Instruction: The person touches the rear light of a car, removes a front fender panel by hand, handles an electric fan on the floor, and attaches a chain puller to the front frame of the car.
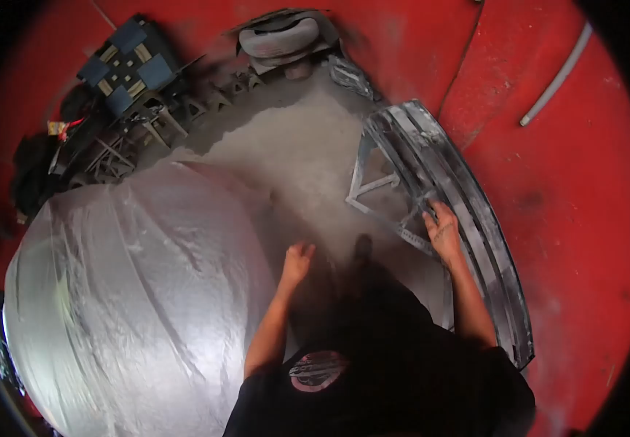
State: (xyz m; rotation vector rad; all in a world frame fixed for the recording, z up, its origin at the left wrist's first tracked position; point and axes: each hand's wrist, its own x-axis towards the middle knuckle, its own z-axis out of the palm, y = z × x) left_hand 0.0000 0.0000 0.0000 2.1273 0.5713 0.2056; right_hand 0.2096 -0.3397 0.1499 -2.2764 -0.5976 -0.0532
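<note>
My right hand point(442, 229) reaches over a long, curved grey panel point(468, 211) that looks like a bumper, its fingers apart near the inner edge; contact with it cannot be made out. A metal stand with angled legs point(379, 183) shows beneath the panel's left side. My left hand point(299, 264) hovers over the dusty floor, fingers curled, and whether it holds anything small is hidden. To the left of that hand bulges a large rounded form covered in translucent plastic sheet point(140, 291).
Behind the covered form are metal stands point(158, 120) and a blue-and-black piece point(125, 65). A pale, rounded part point(280, 40) rests at the top. A grey hose point(559, 80) lies on the red floor point(569, 218) at right.
</note>
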